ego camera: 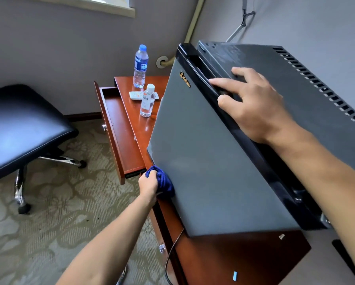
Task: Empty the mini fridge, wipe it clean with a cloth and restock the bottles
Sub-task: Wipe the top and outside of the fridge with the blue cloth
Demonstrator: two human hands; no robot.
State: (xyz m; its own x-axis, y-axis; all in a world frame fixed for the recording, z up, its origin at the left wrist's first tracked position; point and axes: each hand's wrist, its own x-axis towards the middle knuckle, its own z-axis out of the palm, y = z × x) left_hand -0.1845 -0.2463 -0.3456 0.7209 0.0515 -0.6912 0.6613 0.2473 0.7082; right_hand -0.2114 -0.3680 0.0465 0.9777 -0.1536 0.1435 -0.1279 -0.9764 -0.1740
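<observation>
- The left hand (149, 185) grips a bunched blue cloth (162, 181) and presses it against the lower left edge of the mini fridge (203, 151) door.
- The right hand (252, 105) rests on the fridge's top front edge, fingers extended and relaxed, thumb at the black door trim; it holds nothing.
- The fridge stands on a red-brown wooden desk (234, 260). Its door is closed, so the interior is not visible.
- A desk drawer (121, 128) is pulled open to the left of the fridge.
- Beyond the fridge, two bottles stand on the desk: a small clear bottle (147, 100) beside the door edge and a taller water bottle (140, 66) behind it.
- Step in hand, as judged: wiping the exterior door; the bottles are out and not yet restocked.
- Next move calls for: steadying the fridge with the right hand while the cloth works across the door panel.
</observation>
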